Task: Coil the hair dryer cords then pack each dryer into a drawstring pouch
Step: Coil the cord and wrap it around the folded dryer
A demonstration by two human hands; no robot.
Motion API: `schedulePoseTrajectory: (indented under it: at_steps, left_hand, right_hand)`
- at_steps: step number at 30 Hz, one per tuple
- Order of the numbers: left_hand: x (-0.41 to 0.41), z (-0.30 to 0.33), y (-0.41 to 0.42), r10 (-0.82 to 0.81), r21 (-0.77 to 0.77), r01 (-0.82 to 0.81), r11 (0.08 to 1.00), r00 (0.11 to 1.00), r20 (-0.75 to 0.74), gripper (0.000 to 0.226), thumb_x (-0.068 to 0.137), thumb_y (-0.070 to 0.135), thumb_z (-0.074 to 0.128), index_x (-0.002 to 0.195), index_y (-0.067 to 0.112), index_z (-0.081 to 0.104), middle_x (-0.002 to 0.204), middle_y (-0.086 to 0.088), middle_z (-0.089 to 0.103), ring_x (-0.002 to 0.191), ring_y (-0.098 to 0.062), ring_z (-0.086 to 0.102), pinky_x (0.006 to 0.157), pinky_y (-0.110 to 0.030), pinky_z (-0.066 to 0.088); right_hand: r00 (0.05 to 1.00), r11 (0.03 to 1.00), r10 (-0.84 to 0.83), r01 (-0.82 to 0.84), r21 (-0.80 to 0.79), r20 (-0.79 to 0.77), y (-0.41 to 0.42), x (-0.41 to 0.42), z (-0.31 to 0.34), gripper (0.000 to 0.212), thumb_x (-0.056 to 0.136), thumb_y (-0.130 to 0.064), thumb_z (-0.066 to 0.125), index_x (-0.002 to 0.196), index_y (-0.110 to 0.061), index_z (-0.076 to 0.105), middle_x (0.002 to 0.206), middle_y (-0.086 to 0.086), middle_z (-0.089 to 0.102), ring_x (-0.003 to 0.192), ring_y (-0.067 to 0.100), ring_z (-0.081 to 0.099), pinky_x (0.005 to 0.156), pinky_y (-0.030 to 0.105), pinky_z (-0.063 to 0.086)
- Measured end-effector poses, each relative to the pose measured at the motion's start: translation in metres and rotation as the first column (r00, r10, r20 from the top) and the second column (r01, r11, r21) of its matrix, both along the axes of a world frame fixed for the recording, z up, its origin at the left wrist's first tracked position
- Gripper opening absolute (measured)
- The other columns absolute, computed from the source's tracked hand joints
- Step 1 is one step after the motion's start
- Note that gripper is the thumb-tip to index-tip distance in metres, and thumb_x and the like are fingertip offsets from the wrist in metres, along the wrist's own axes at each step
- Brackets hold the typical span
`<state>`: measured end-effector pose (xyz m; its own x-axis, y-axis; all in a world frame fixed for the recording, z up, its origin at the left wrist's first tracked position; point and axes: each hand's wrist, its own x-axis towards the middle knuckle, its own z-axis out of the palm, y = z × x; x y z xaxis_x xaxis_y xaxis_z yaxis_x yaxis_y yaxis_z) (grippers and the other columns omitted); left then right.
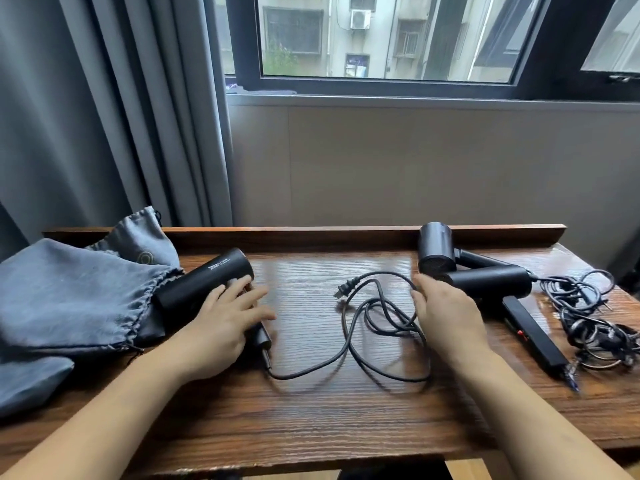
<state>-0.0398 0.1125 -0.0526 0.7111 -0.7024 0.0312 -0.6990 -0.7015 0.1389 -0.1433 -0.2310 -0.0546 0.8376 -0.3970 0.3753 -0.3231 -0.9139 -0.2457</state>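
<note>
- Two bare forearms reached in from the near edge of the wooden table (311,410), one on each side.
- Left hand (221,327) lay palm down with fingers spread and nearly straight, resting on the lower part of the left hair dryer (204,282); it curled round nothing.
- That dryer's black barrel lay on its side at the left of the table, its rear end against the mouth of a grey pouch (69,299), and its handle was mostly hidden under the hand.
- A second grey pouch (138,237) lay behind the first, near the raised back ledge of the table, and more grey cloth (27,382) sat at the near left corner.
- From the handle's end a loose black cord (381,317) ran across the middle of the table in untidy loops, its plug (346,289) lying flat near the centre.
- Right hand (446,317) hovered over the right end of those loops, fingers loosely bent; whether it touched or held the cord could not be told.
- Just beyond it lay two more black hair dryers (485,278), one upright barrel by the back ledge and one across in front of it.
- Tangled cords (588,320) were heaped at the far right.
- Behind the table hung a grey curtain (104,116) beside a window (381,36).
</note>
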Motion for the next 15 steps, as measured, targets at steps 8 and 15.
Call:
schedulePoseTrajectory:
  at_steps: [8,15]
  left_hand:
    - [0.006,-0.008,-0.015,-0.076,-0.016,0.079,0.997,0.984,0.163,0.062,0.08,0.03,0.074,0.137,0.037,0.052,0.144,0.016,0.051,0.139,-0.019,0.042,0.101,-0.043,0.036]
    - [-0.014,-0.014,-0.068,-0.183,-0.196,0.225,0.955,0.961,0.209,0.054,0.073,0.025,0.077,0.125,0.015,0.063,0.125,-0.001,0.066,0.111,-0.023,0.059,0.098,-0.039,0.05]
  right_hand:
    - [0.781,0.845,0.5,-0.535,-0.011,0.374,0.088,-0.03,0.017,0.035,0.096,-0.021,0.053,0.129,-0.013,0.06,0.119,0.0,0.06,0.11,0.014,0.055,0.1,0.016,0.038]
    - [0.825,0.811,0.535,-0.562,-0.165,-0.182,0.073,-0.005,-0.026,0.069,0.092,-0.067,0.041,0.139,-0.018,0.051,0.136,0.0,0.055,0.15,0.031,0.024,0.117,0.053,0.03]
